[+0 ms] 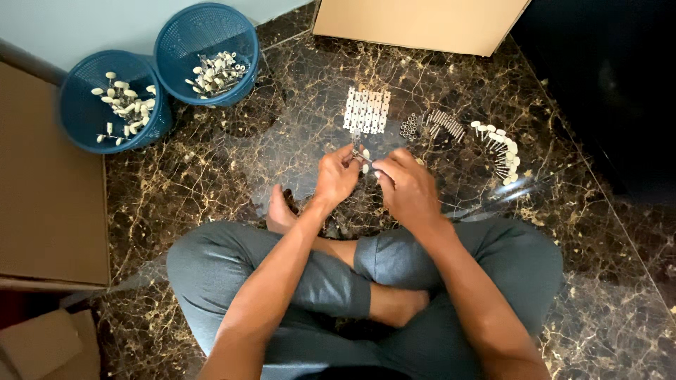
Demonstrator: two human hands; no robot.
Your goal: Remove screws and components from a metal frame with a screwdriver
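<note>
Metal bracket (357, 143), small, long axis roughly upright, top end away from the person; pinched between left hand (336, 177) and right hand (407, 188), both closed, above dark marble floor (282, 141). Bare floor lies before the crossed legs, short of the row of matching brackets (367, 110).

Dark marble floor (211, 183) veined in gold across the frame. Upper left: two blue mesh baskets (113, 137) (176, 42) side by side, touching, each holding cream-capped small parts. Along the left edge, a flat cardboard box (49, 197); another cardboard sheet (422, 21) at top centre. Lower left corner, a smaller cardboard piece (42, 345)
</note>
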